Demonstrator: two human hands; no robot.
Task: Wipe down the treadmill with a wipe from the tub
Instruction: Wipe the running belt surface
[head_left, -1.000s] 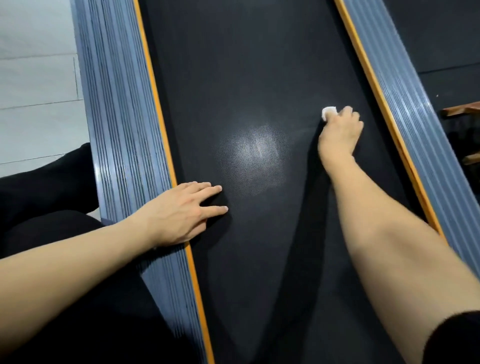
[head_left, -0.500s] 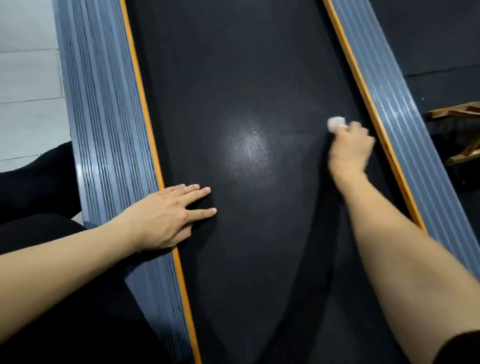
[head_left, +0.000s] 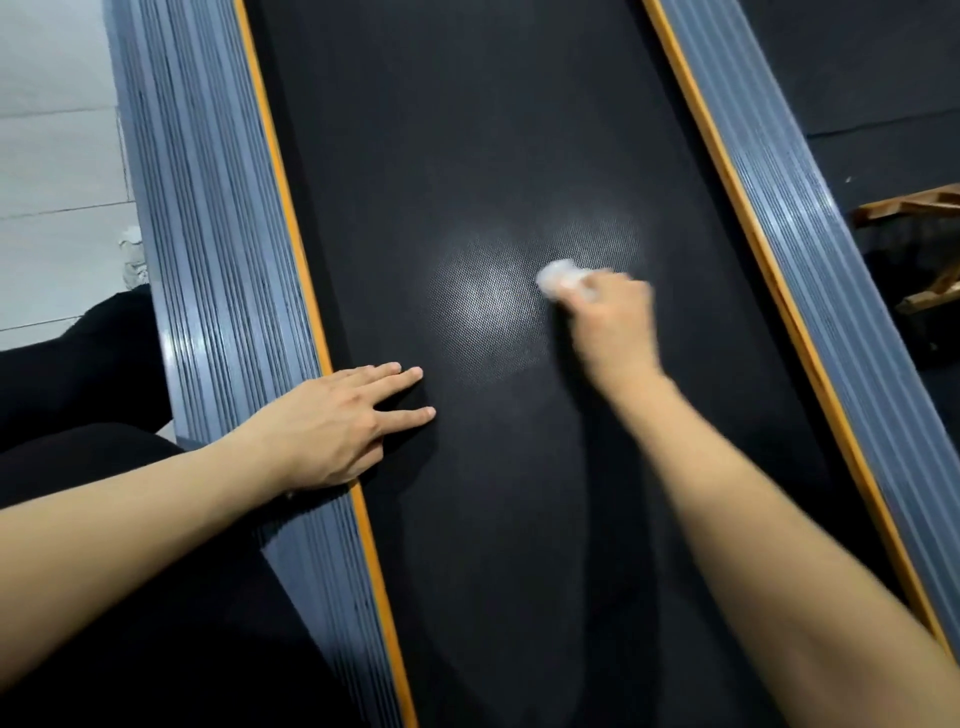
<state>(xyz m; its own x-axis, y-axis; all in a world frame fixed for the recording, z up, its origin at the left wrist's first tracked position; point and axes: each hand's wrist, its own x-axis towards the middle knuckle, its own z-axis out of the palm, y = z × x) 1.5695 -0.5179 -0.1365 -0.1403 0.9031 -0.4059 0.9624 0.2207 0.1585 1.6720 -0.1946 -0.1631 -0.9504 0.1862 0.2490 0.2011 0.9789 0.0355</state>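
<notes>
Wiping the black textured treadmill belt (head_left: 493, 519) is the step in hand: the right hand (head_left: 608, 322), blurred, clasps a crumpled white wipe (head_left: 558, 275) against the belt's middle, at two o'clock from the left hand (head_left: 332, 421). That left hand lies flat with straight fingers, grasping nothing, across the orange-edged grey ribbed side rail (head_left: 208, 260). Next, probably, strokes toward unwiped belt at twelve o'clock. The wipe looks small and bunched.

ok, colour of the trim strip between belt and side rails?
Orange trim strip along the black belt, clearest in the head view.
</notes>
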